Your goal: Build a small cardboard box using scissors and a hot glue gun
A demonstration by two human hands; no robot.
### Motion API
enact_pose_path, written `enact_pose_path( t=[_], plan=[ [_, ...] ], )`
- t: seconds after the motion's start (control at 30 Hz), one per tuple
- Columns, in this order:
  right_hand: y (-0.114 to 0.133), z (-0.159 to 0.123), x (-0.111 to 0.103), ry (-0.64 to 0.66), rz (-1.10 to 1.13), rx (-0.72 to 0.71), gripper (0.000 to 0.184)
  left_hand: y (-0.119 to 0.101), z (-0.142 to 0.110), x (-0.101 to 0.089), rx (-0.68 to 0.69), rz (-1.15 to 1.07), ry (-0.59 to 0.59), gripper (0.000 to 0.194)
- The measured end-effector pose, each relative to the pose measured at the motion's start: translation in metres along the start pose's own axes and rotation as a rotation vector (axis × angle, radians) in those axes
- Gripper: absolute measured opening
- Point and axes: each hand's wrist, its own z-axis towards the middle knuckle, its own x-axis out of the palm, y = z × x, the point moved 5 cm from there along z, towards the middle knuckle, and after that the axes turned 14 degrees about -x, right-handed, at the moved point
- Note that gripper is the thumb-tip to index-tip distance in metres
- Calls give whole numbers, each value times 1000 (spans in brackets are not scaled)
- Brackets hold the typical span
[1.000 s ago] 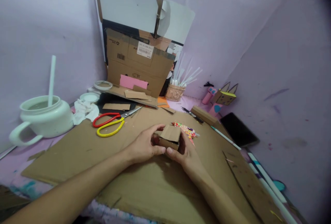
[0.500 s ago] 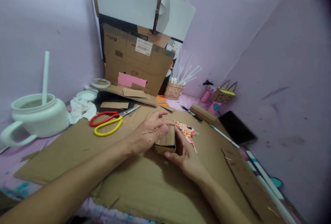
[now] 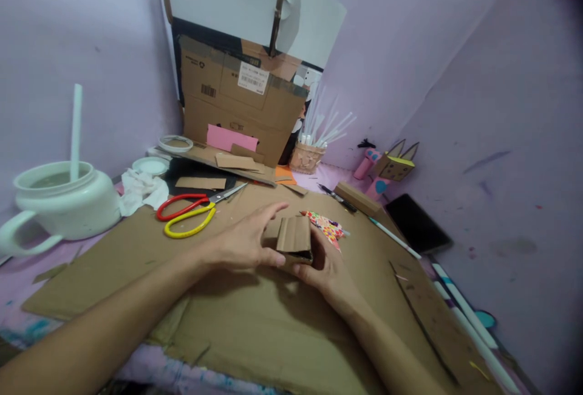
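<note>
A small folded cardboard piece (image 3: 294, 236) is held between both hands over the large cardboard sheet (image 3: 255, 328). My left hand (image 3: 243, 243) grips its left side, thumb underneath and fingers reaching over the back. My right hand (image 3: 325, 270) cups it from below and the right, fingers curled round it. A colourful patterned paper scrap (image 3: 325, 225) lies just behind the right hand.
Red and yellow scissors (image 3: 189, 212) lie to the left. A white pot (image 3: 64, 197) with a stick stands far left. A cardboard box (image 3: 237, 103) leans on the back wall, beside a basket of white sticks (image 3: 310, 158). A black phone (image 3: 416, 223) and white tubes (image 3: 464, 316) lie right.
My left hand has moved off the top of the cardboard piece to its left side. The piece now stands more upright, its flat face showing.
</note>
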Motion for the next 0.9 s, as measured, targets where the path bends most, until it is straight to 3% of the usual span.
enact_pose_path(
  t=[0.13,0.33,0.5,0.63,0.73,0.9],
  plan=[
    [1,0,0,12,9,-29,69,10,0,19,3,-282,95,88],
    [1,-3,-1,29,6,-58,65,13,3,25,-13,-317,-6,90],
    [4,-3,0,0,15,-62,66,11,1,22,33,-327,42,72],
    [3,-2,0,-4,22,-66,63,12,-2,19,-12,-441,166,94],
    [-1,-1,-1,-4,17,-60,62,15,2,14,-125,-675,88,99],
    [-1,-1,-2,-18,16,-72,60,19,16,17,-349,-821,-75,73]
  ],
)
